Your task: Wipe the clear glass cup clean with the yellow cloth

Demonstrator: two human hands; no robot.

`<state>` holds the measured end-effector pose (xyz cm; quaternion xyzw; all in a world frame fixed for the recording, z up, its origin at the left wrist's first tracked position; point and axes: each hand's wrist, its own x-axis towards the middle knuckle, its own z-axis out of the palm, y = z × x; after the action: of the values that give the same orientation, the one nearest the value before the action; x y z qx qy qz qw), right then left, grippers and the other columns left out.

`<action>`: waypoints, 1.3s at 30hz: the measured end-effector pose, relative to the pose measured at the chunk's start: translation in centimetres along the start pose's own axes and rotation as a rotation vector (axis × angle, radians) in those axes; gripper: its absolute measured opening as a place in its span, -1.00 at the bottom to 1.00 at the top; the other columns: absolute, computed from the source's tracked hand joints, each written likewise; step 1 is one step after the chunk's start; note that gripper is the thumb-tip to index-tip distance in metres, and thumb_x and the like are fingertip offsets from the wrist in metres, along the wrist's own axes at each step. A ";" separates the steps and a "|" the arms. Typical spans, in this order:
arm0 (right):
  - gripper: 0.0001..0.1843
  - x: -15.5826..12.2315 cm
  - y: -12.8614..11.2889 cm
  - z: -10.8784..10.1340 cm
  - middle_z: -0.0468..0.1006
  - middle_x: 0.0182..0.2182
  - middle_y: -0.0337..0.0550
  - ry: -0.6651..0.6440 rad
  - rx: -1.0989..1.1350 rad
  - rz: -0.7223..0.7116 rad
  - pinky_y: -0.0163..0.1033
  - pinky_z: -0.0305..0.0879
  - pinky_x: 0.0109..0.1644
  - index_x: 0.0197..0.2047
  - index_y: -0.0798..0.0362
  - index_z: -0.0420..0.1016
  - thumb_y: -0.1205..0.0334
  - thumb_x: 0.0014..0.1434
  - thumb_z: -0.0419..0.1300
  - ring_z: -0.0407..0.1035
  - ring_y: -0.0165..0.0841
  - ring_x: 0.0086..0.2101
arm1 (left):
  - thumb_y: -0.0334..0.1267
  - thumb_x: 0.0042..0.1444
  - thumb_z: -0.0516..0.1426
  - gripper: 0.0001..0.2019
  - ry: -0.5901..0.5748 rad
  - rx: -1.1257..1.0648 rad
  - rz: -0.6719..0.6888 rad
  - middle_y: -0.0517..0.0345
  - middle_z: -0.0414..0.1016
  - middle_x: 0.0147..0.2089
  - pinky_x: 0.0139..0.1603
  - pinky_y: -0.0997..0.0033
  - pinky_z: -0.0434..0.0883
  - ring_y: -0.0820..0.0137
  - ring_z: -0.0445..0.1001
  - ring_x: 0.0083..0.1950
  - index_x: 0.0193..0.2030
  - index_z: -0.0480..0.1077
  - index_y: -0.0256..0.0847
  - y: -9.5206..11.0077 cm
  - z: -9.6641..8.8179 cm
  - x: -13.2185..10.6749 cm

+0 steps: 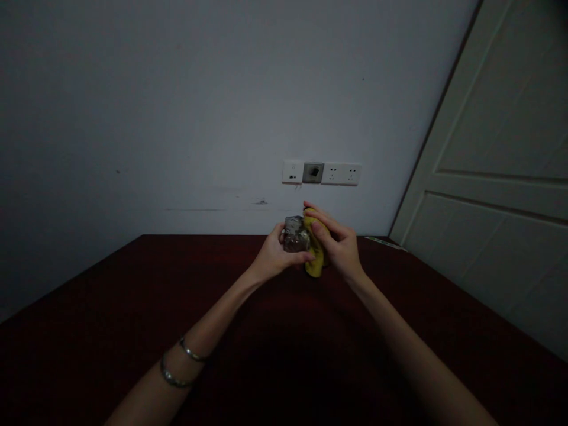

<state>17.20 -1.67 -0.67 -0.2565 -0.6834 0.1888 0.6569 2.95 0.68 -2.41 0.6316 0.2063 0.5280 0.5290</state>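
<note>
My left hand (276,253) is closed around a small, shiny, see-through block (295,235) that looks like glass, with the thumb along its lower edge. Its exact kind is hard to make out in the dim light. A yellow cloth (316,260) with a dark edge is pinched in my right hand (339,244). The cloth touches the right side of the block and hangs down below my fingers. Both hands are close together above the far part of the dark red table.
The dark red table (133,307) meets a pale wall (199,118) at its far edge. Wall sockets (341,174) sit just beyond my hands. A flat strip (385,243) lies at the far right corner. A white panelled door (501,177) leans into view on the right.
</note>
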 end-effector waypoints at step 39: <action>-0.20 -1.5 1.3 0.1 0.22 0.21 -0.08 -0.109 -0.287 -0.147 0.13 -0.03 0.29 0.24 -0.16 0.16 0.21 -0.06 0.34 0.10 -0.16 0.21 | 0.34 -0.27 0.17 -0.19 -0.333 -0.059 -0.231 -0.17 0.46 -0.05 -0.28 0.28 0.47 0.22 0.50 -0.21 0.04 0.34 -0.23 -0.5 -3.1 0.1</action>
<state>17.22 -1.52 -2.66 -0.2861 -0.7550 0.0542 0.5876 0.44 2.33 -3.21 0.6666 0.1716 0.3580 0.6309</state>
